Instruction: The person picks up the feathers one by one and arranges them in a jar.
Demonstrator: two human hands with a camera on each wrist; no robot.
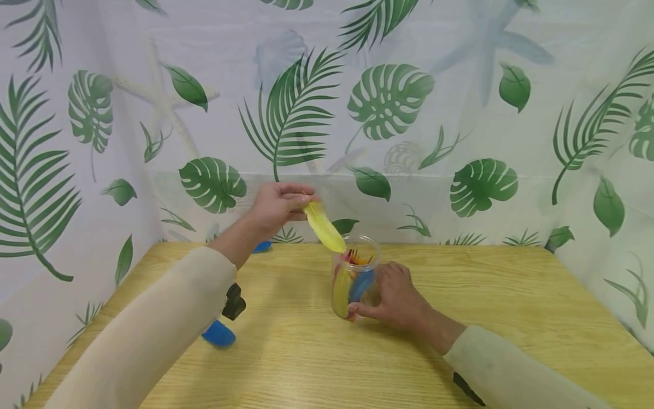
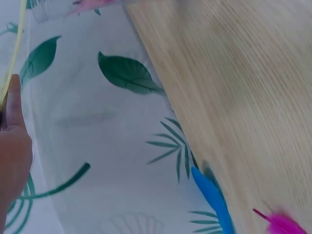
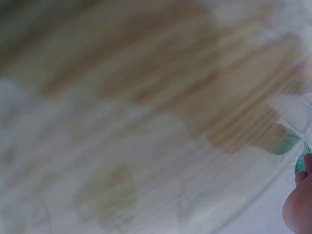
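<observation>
My left hand (image 1: 283, 207) pinches a yellow feather (image 1: 325, 228) between thumb and fingers, its lower end at the rim of a clear plastic jar (image 1: 333, 284). Several feathers in yellow, blue and orange-red stand inside the jar. With thumb and fingers, my right hand (image 1: 395, 298) grips the jar low on its right side. In the left wrist view, the same yellow feather (image 2: 17, 48) rises thinly beside the left hand (image 2: 14, 156). Only part of the right hand (image 3: 298, 204) enters the right wrist view, where much of the picture is blurred.
On the wooden table (image 1: 511, 318) a blue feather (image 1: 219, 334) lies left of the jar, partly behind my left sleeve. Another blue feather (image 2: 214, 200) lies by the back edge, near a pink feather (image 2: 285, 224). A leaf-patterned cloth (image 1: 317, 142) hangs behind the table.
</observation>
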